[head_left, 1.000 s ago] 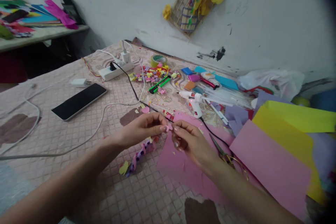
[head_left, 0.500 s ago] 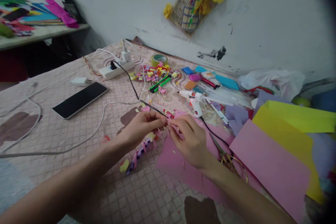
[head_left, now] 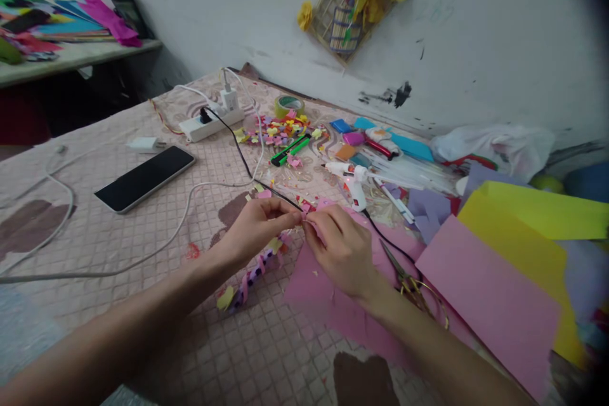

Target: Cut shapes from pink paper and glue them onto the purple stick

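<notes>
My left hand (head_left: 266,225) and my right hand (head_left: 340,250) meet fingertip to fingertip above the table. Both are closed in a pinch on a tiny pink piece (head_left: 304,218), mostly hidden by the fingers; it looks like paper or foam. Below my left hand lies a purple, dark-spotted stick (head_left: 254,276) wound with a pink strip and bearing small yellow flowers. Beneath my right hand spreads a pink sheet (head_left: 328,304). Gold-handled scissors (head_left: 412,285) rest beside my right wrist. A white glue gun (head_left: 354,184) lies just beyond my hands.
A phone (head_left: 145,179) lies at left near a white cable (head_left: 185,216). Behind are a power strip (head_left: 212,125), small cut-out flowers (head_left: 273,133), a green cutter (head_left: 291,150) and a tape roll (head_left: 289,105). Pink (head_left: 490,304) and yellow sheets (head_left: 518,254) overlap at right.
My hands stay together in nearly the same spot, with only slight shifts of the fingers. Nothing else on the table has visibly moved.
</notes>
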The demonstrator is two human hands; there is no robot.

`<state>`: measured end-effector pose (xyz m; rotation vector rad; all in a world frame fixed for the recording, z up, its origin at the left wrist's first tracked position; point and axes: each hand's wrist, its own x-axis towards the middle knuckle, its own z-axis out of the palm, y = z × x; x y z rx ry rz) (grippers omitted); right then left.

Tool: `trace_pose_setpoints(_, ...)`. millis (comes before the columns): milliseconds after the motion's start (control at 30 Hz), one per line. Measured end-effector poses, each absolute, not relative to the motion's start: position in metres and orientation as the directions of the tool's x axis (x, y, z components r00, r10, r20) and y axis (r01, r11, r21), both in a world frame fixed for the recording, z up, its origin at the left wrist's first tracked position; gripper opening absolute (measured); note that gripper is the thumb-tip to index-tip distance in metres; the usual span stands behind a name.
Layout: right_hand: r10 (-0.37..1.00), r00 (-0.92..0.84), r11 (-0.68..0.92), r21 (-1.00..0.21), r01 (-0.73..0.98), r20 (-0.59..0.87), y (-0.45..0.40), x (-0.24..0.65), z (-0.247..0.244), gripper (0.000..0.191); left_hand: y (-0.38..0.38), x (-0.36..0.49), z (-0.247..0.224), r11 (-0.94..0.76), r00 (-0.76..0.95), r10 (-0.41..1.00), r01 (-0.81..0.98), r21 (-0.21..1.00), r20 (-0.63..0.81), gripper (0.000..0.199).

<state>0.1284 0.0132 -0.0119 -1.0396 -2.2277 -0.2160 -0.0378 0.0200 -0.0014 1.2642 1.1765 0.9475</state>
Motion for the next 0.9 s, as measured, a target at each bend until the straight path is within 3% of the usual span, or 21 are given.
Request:
trace_pose_setpoints(567,0.664,-0.456,0.653,-0.162,0.74,0.592,0.014,0.128,-0.014,0.016,0.01,-0.033,0.002,-0.182,0.156,0.979,0.408,0.895,0.128,0.015)
trace_pose_setpoints(633,0.703,-0.418,0.639,-0.253,0.726,0.576,0.014,0.128,-0.013,0.016,0.01,-0.035,0.005,-0.213,0.174,0.973,0.435,0.875,0.15,0.016)
trace_pose_setpoints(733,0.838,-0.27,0.526,-0.57,0.631,0.474,0.016,0.13,-0.009,0.012,0.008,-0.041,0.011,-0.214,0.178,0.973,0.478,0.852,0.145,0.016)
trace_pose_setpoints(833,0.974,-0.18,0.197,-0.893,0.404,0.134,0.018,0.132,-0.006,0.011,0.003,-0.054,0.014,-0.18,0.119,0.983,0.558,0.81,0.137,0.013)
trace_pose_setpoints(900,0.972,-0.2,-0.068,-0.963,0.26,-0.123,0.019,0.134,-0.007,0.014,-0.002,-0.062,0.01,-0.164,0.125,0.986,0.609,0.776,0.11,0.014)
